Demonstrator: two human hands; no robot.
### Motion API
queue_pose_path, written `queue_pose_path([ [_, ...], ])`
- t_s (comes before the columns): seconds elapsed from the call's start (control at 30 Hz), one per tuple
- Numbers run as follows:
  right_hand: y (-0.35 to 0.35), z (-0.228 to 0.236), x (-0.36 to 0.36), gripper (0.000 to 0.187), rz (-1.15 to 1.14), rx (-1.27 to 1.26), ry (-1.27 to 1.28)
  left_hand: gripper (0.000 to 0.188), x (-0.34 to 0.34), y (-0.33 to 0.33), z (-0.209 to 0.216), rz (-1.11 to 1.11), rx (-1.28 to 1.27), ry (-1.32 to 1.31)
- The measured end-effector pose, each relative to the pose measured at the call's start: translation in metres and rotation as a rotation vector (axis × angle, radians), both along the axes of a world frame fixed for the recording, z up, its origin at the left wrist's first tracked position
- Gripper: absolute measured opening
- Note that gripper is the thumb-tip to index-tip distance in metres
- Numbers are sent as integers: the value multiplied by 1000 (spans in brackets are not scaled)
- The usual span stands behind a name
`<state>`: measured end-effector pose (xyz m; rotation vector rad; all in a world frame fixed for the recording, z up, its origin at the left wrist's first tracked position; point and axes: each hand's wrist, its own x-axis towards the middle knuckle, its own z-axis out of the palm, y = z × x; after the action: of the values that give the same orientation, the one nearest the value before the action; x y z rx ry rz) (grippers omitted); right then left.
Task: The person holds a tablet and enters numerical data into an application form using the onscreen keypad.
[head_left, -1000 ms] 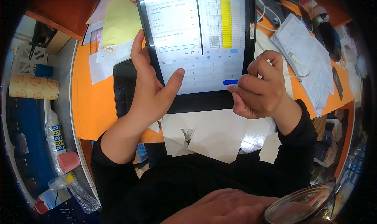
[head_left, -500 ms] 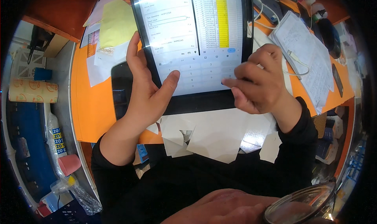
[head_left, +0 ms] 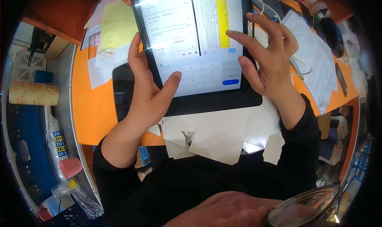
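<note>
A tablet [head_left: 187,74] with a dark frame is tilted up in front of me. Its screen is split between a form on the left and a table with a yellow column on the right, above a number keypad. My left hand [head_left: 149,80] grips its left edge, thumb lying on the keypad and fingers along the side. Over the right part of the screen is my right hand [head_left: 270,54], fingers apart and holding nothing. Its index fingertip is over the yellow column; whether it touches the glass I cannot tell. Behind the tablet lies a black flat panel [head_left: 124,92].
White sheets [head_left: 219,135] lie at the orange desk's [head_left: 93,119] near edge. Yellow paper [head_left: 117,26] tops a pile at the left. Handwritten papers [head_left: 316,68] and a white cable [head_left: 304,68] are at the right. A roll of tape [head_left: 34,92] and a pink cup [head_left: 70,167] stand off the desk's left side.
My right hand has lifted from the keypad's lower right, moving up and spreading its fingers. On the form, the outlined box is now one field lower. The left hand keeps its hold.
</note>
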<state>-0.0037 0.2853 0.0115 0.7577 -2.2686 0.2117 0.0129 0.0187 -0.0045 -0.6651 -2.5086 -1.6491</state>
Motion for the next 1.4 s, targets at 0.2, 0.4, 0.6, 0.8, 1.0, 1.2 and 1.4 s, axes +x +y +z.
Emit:
queue_pose_path([
  [0.2, 3, 2, 0, 29, 36, -53, 1, 92, 1, 2, 4, 0, 41, -33],
  [0.4, 3, 1, 0, 28, 34, 5, -31, 93, 1, 2, 3, 3, 9, 14],
  [0.6, 1, -1, 0, 28, -2, -13, -23, 93, 3, 3, 3, 25, 9, -6],
  [0.8, 1, -2, 0, 31, -45, 19, -37, 93, 2, 2, 3, 2, 38, -22],
  [1.0, 2, -5, -5, 31, -16, 2, 2, 92, -1, 1, 0, 13, 26, 25],
  [1.2, 1, -3, -2, 33, -31, 27, -18, 92, 0, 1, -1, 39, 15, 11],
  [1.4, -2, 0, 0, 36, -71, 61, -57, 93, 2, 2, 0, 51, 1, 14],
])
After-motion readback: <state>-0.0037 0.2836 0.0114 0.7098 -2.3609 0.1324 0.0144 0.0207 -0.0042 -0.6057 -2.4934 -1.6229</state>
